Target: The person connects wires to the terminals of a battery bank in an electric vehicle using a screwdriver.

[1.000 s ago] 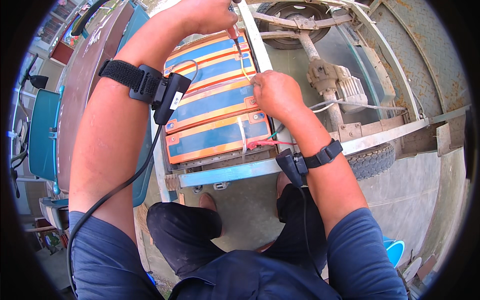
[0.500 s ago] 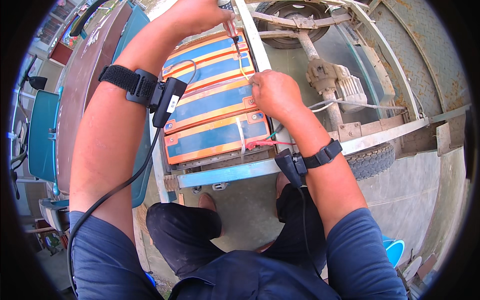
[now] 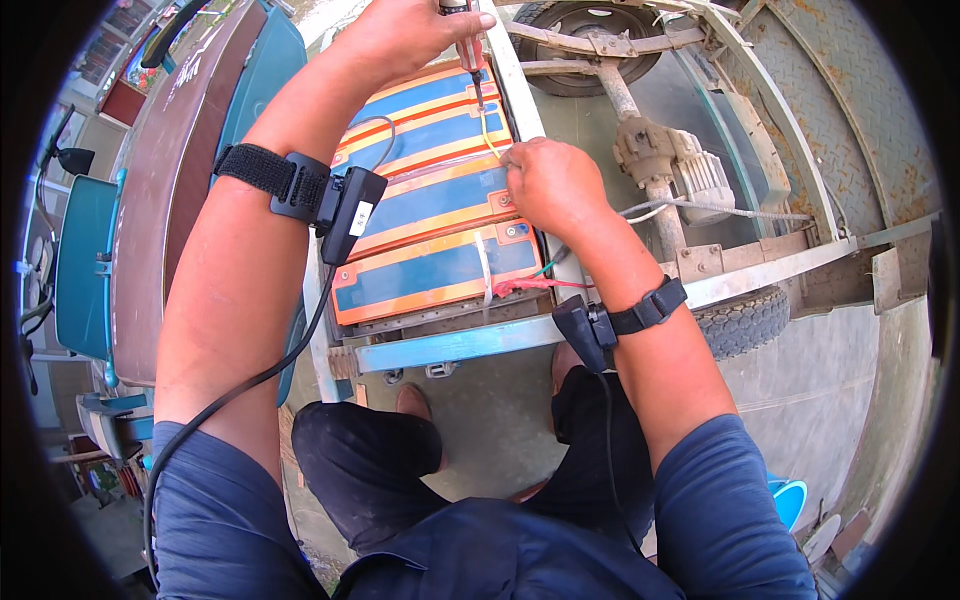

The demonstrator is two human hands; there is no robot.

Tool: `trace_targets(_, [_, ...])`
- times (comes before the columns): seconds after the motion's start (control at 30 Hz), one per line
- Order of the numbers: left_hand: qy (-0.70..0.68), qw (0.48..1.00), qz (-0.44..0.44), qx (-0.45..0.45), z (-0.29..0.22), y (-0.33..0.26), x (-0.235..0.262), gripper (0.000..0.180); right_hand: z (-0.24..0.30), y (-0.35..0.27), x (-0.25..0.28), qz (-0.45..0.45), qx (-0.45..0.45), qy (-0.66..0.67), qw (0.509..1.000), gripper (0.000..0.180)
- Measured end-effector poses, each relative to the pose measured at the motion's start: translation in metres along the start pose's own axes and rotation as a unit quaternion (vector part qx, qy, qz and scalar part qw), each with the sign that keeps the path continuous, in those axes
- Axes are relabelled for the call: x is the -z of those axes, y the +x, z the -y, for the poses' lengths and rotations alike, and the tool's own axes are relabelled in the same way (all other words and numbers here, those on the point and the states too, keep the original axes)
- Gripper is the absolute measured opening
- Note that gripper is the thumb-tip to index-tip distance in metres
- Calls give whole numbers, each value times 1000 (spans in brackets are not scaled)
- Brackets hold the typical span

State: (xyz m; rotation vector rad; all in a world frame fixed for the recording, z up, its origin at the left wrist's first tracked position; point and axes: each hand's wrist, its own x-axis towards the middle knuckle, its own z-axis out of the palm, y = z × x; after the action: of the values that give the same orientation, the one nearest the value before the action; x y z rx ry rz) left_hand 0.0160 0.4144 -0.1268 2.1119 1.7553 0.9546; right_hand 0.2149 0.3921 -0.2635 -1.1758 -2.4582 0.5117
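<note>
Wrapped around a screwdriver with a clear reddish handle, my left hand is at the top of the view, partly cut off by the edge. The screwdriver's shaft points down at a terminal of one battery, where a yellow wire ends. My right hand pinches that wire lower down, near the frame's white rail. Several orange batteries with blue tops lie in a row beneath both hands; the nearest battery has a white tie across it. Whether the screwdriver tip sits in a screw is too small to tell.
A pale blue crossbar of the metal frame runs in front of my legs. To the right are a dusty axle housing, a wheel and a tire. A red-wrapped wire crosses the nearest battery. At left stands a brown-and-teal vehicle seat.
My left forearm has shifted slightly right, and the screwdriver stands a little more upright. The left thumb now sticks out to the right. My right hand has barely moved, still on the yellow wire.
</note>
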Motion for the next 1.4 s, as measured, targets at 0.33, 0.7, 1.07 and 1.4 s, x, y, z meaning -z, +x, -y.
trace_targets(0.33, [15,998,-42,-34,3,0,-2,40,2,0,2,12,-2,-7,1000,25])
trace_targets(0.7, [6,998,-56,8,0,-3,-3,38,1,0,-1,-3,0,-4,1000,23])
trace_targets(1.07, [-290,929,-155,172,-8,16,-48,29,-1,0,-2,-11,8,1,1000,23])
trace_targets(1.4, [-393,881,-235,114,16,26,-64,28,-1,0,0,-3,7,8,1000,20])
